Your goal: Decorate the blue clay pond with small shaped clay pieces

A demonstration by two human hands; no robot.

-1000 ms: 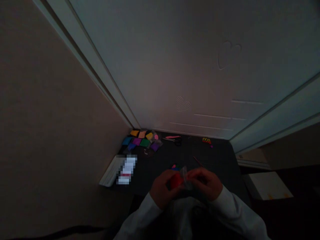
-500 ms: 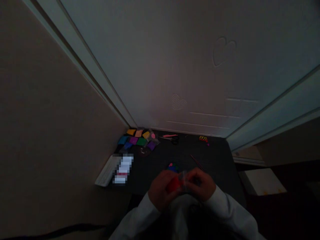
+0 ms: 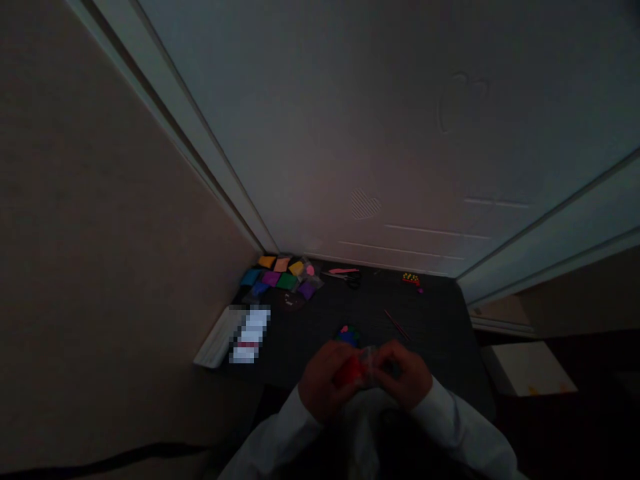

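Observation:
Near the front edge of the dark table, my left hand [image 3: 323,379] is closed around a small clear plastic bag [image 3: 370,359] with a soft-looking red lump, like modelling clay [image 3: 351,371], inside. The fingers of my right hand [image 3: 404,372] pinch the bag's clear end, close beside the left fingertips. Just beyond my hands lies a dark blue piece with pink and green bits [image 3: 347,335], partly hidden by my left hand. A thin reddish stick [image 3: 397,325] rests on the table past my right hand.
Several coloured packets [image 3: 287,282] lie at the back left. Scissors [image 3: 353,280] and a pink tool [image 3: 344,271] are near the wall. A red piece with yellow dots [image 3: 411,277] sits at the back right. A white booklet-like item [image 3: 220,337] is at the left edge; a white box [image 3: 533,369] stands right.
My right hand has come slightly closer to my left, and its fingers have shifted on the bag's clear end. The camera view has swayed a little. The things on the table stay put.

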